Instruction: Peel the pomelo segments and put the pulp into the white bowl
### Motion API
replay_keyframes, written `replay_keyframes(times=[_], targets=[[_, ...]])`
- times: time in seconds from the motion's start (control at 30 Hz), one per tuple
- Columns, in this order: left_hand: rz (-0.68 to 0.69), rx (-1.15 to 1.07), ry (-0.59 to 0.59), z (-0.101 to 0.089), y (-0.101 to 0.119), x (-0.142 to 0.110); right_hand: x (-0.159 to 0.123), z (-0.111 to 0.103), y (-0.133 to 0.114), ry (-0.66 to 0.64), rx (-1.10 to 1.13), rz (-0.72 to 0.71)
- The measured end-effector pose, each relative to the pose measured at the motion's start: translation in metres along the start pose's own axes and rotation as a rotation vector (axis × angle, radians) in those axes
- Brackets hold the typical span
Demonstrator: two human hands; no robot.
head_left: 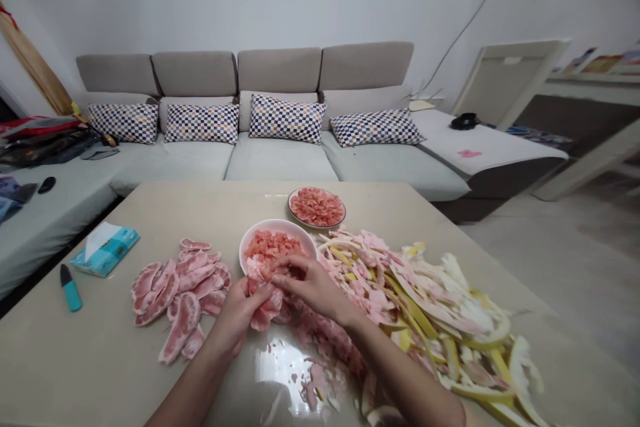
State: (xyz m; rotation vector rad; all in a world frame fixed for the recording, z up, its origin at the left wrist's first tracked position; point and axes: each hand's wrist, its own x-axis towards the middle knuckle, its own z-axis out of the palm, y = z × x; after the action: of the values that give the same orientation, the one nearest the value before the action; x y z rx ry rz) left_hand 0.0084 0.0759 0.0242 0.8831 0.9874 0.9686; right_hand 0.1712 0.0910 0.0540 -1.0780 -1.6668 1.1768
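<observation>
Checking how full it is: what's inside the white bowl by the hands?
The white bowl holds a heap of peeled pink fruit flesh. The right hand covers its near rim, and the bottom is hidden.

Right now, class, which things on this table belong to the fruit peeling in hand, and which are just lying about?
In use:
left hand and right hand, both on a pomelo segment
near bowl
far bowl
unpeeled segments
peel heap

Lying about:
tissue pack
teal knife
</observation>
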Motion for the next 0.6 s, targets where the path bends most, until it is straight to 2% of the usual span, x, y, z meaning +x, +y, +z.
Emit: replay_keyframes(times=[0.1,0.2,0.27,0.4,0.6], targets=[[-0.004,0.03,0.008,0.0,0.0,-0.001,0.0,-0.001,0.004,-0.009,0.159,0.084],[0.015,0.053,-0.008,0.001,0.002,-0.002,0.004,-0.001,0.016,-0.05,0.461,0.228],[0.017,0.054,-0.015,0.002,0.002,-0.002,0.007,-0.003,0.024,-0.011,0.592,0.276],[0.014,0.038,-0.002,0.001,0.003,-0.001,0.008,-0.011,0.028,0.107,0.533,0.288],[0.014,0.025,-0.001,-0.001,-0.001,-0.001,0.005,-0.015,0.022,-0.009,0.379,0.282]])
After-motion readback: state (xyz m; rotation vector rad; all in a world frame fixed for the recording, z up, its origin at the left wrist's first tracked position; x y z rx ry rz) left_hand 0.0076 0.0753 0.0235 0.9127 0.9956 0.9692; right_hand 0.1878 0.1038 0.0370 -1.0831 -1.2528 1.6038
